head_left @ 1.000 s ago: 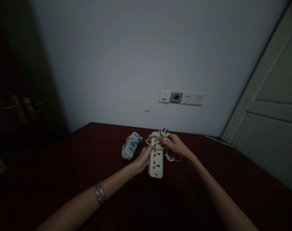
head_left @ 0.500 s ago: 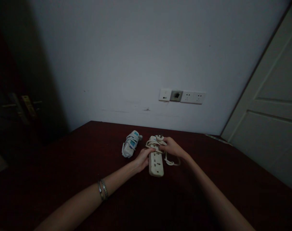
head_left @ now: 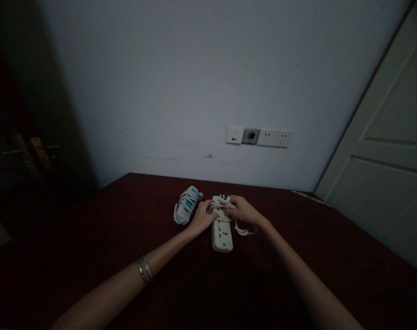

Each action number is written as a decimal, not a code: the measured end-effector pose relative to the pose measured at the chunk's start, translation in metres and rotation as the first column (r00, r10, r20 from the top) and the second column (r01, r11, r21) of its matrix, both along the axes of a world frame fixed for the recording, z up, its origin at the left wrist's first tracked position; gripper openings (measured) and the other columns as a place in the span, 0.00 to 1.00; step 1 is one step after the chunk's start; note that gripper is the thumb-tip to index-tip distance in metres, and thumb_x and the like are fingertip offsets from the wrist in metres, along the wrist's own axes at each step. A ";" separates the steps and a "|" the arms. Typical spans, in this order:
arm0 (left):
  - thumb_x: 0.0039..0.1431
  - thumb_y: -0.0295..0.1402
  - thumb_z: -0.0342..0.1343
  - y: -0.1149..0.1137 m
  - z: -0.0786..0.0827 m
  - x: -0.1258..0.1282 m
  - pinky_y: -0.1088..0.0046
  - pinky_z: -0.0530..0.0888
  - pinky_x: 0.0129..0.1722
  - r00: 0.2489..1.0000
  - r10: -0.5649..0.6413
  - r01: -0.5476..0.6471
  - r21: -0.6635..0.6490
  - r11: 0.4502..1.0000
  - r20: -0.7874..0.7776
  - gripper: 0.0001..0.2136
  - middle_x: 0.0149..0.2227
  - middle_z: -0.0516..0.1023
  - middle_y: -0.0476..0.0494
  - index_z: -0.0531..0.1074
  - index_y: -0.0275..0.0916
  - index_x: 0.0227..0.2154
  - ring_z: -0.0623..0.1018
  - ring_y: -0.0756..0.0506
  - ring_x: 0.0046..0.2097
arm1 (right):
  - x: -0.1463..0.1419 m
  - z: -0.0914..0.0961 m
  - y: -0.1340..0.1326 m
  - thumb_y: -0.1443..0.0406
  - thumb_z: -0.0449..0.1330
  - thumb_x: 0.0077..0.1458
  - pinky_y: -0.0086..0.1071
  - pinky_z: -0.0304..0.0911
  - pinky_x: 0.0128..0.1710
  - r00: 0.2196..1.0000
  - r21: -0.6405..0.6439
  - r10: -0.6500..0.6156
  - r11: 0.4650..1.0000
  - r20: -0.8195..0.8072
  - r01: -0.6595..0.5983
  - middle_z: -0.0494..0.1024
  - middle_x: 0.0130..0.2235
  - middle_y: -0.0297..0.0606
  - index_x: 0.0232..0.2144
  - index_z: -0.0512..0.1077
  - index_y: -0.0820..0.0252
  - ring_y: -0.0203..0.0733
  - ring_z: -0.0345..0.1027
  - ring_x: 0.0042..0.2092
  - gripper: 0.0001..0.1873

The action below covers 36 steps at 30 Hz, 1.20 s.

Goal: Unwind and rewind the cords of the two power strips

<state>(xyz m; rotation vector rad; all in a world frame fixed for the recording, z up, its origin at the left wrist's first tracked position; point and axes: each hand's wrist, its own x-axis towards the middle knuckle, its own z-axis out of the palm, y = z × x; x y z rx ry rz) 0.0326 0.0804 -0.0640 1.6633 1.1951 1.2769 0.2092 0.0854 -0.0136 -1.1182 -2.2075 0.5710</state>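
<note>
A white power strip [head_left: 222, 238] lies on the dark red table, its near end toward me. Its white cord [head_left: 223, 219] is wound around the far half, and a loose loop rests on the table to the right. The plug [head_left: 224, 198] sits at the strip's far end. My left hand [head_left: 202, 217] is closed on the wound cord from the left, its thumb over the strip. From the right, my right hand [head_left: 243, 210] is closed with its fingertips at the cord by the plug. Left of my left hand lies a second power strip [head_left: 185, 211], wrapped in its own cord.
The table [head_left: 153, 284] meets a pale wall with several socket plates [head_left: 273, 138] above it. A white panelled door [head_left: 387, 183] stands at the right. On the dark left side a door handle [head_left: 39, 151] shows.
My left hand has slid forward along the strip, from its side up to the wound cord. My right hand has shifted slightly left, staying by the plug and cord.
</note>
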 end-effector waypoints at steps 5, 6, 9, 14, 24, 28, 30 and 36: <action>0.50 0.29 0.53 -0.002 -0.005 -0.004 0.69 0.65 0.44 0.971 0.079 -0.024 0.235 0.972 -0.224 0.05 0.34 0.70 0.46 0.68 0.37 0.32 0.69 0.46 0.40 | 0.000 -0.001 0.002 0.67 0.59 0.44 0.29 0.60 0.34 1.000 -0.019 0.013 1.000 -0.018 -0.013 0.75 0.34 0.38 0.31 0.74 0.66 0.39 0.66 0.34 0.10; 0.52 0.29 0.52 -0.002 -0.005 -0.005 0.69 0.65 0.42 0.962 0.091 -0.020 0.263 0.964 -0.258 0.04 0.33 0.70 0.46 0.67 0.36 0.31 0.69 0.46 0.39 | 0.002 0.001 0.002 0.65 0.60 0.45 0.29 0.61 0.34 0.999 -0.032 0.028 0.999 -0.028 -0.029 0.75 0.34 0.38 0.31 0.74 0.65 0.39 0.66 0.34 0.10; 0.54 0.30 0.50 0.000 -0.004 -0.009 0.71 0.65 0.39 0.948 0.090 0.005 0.298 0.955 -0.306 0.04 0.30 0.70 0.47 0.68 0.36 0.28 0.69 0.47 0.35 | 0.011 0.016 -0.001 0.58 0.61 0.46 0.30 0.62 0.34 0.994 -0.086 0.075 0.993 -0.081 -0.082 0.75 0.35 0.39 0.33 0.74 0.64 0.40 0.67 0.35 0.15; 0.55 0.36 0.51 0.006 -0.002 -0.014 0.74 0.65 0.34 0.967 0.036 0.021 0.220 0.975 -0.252 0.08 0.29 0.71 0.49 0.69 0.36 0.28 0.70 0.48 0.33 | 0.037 0.045 -0.007 0.51 0.56 0.49 0.27 0.56 0.23 0.963 -0.105 -0.149 0.986 -0.223 0.129 0.69 0.24 0.33 0.41 0.71 0.64 0.33 0.59 0.23 0.24; 0.55 0.39 0.50 0.020 -0.005 -0.022 0.73 0.66 0.38 0.979 -0.110 0.128 0.099 0.987 -0.171 0.11 0.32 0.73 0.47 0.69 0.35 0.31 0.70 0.47 0.36 | 0.036 0.066 -0.024 0.55 0.57 0.47 0.24 0.39 0.17 0.692 -0.375 -0.107 0.893 -0.713 -0.249 0.60 0.23 0.30 0.39 0.67 0.61 0.29 0.46 0.22 0.19; 0.56 0.41 0.49 0.023 -0.009 -0.022 0.73 0.66 0.37 0.977 -0.096 0.116 0.098 0.988 -0.191 0.12 0.31 0.71 0.48 0.68 0.36 0.30 0.70 0.48 0.35 | 0.039 0.061 -0.028 0.60 0.62 0.45 0.23 0.38 0.15 0.846 -0.495 -0.007 0.813 -0.533 -0.306 0.65 0.23 0.31 0.39 0.67 0.63 0.26 0.48 0.20 0.19; 0.55 0.41 0.49 0.022 -0.009 -0.021 0.73 0.65 0.36 0.976 -0.090 0.111 0.099 0.989 -0.197 0.12 0.30 0.71 0.48 0.68 0.36 0.30 0.69 0.48 0.34 | 0.034 0.055 -0.027 0.61 0.63 0.44 0.23 0.41 0.15 0.936 -0.562 0.080 0.782 -0.342 -0.272 0.70 0.24 0.34 0.44 0.65 0.63 0.26 0.51 0.19 0.24; 0.55 0.38 0.49 0.017 -0.003 -0.017 0.73 0.66 0.35 0.977 -0.165 0.171 0.035 0.985 -0.135 0.09 0.30 0.70 0.49 0.66 0.36 0.30 0.69 0.49 0.33 | 0.004 0.031 -0.019 0.61 0.63 0.44 0.23 0.53 0.15 0.993 -0.567 0.095 0.815 -0.076 -0.122 0.73 0.22 0.33 0.53 0.57 0.68 0.29 0.57 0.17 0.36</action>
